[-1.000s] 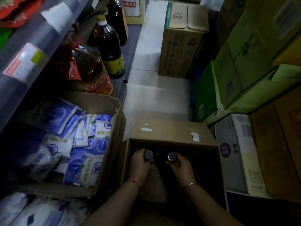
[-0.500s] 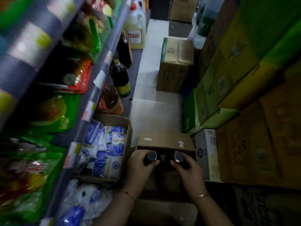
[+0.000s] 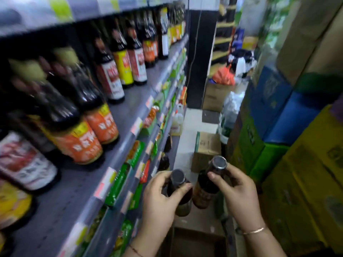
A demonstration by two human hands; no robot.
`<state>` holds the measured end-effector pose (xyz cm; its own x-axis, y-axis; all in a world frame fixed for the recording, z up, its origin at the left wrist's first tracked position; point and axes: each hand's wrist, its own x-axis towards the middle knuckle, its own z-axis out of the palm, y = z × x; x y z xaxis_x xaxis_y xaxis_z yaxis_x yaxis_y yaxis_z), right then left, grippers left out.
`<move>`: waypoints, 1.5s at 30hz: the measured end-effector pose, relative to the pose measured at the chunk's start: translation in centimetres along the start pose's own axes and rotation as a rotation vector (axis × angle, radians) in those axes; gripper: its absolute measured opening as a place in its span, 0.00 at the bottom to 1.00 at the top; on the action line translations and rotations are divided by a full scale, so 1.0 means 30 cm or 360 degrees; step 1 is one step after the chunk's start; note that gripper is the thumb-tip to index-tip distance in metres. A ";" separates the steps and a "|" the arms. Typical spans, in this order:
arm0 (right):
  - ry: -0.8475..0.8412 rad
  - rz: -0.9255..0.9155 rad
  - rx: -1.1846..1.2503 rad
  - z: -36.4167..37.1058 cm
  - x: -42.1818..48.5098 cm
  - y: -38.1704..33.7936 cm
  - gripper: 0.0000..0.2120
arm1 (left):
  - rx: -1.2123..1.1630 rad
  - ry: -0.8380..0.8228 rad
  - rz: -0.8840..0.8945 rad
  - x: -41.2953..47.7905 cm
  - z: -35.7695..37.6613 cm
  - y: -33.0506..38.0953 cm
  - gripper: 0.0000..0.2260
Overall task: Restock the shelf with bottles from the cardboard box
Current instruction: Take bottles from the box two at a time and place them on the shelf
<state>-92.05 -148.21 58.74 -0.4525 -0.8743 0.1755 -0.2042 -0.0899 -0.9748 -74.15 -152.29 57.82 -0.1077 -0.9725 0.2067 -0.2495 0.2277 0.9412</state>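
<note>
The shelf [image 3: 118, 112] fills the left side, its deck already lined with dark sauce bottles [image 3: 118, 71], and there's bare grey deck at the front edge for more. Below the shelf, at the bottom of frame, sits the cardboard box [image 3: 196, 242], flaps open; what's left inside is too dark to tell. So the restock is mid-stream, I'd say: two bottles are out of the box, none of this pair placed yet.

Both are up in the aisle, just right of the shelf's lower price strips. The left hand [image 3: 159, 199] is wrapped round the neck of the left bottle [image 3: 182, 193], fingers closed beneath the cap. The right hand [image 3: 235, 190] pinches the right bottle [image 3: 207, 188] high, fingertips at the cap, body hanging below. The two bottles are nearly touching between the hands.
</note>
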 end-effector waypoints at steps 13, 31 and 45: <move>-0.0764 -0.0414 0.0711 0.266 0.163 -0.671 0.13 | 0.0060 0.0666 0.0308 0.066 -0.413 0.582 0.14; -0.1596 -0.0540 0.1043 0.733 0.108 -0.809 0.12 | 0.0289 0.1314 0.0245 -0.034 -0.731 0.632 0.13; -0.1872 -0.0429 0.1103 0.826 0.090 -0.786 0.11 | 0.0385 0.1482 0.0113 -0.052 -0.745 0.588 0.11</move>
<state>-66.95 -160.28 78.80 0.5896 -0.6449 0.4862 0.4559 -0.2312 -0.8595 -56.87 -147.87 80.07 0.6504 -0.5819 0.4882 -0.4747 0.1903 0.8593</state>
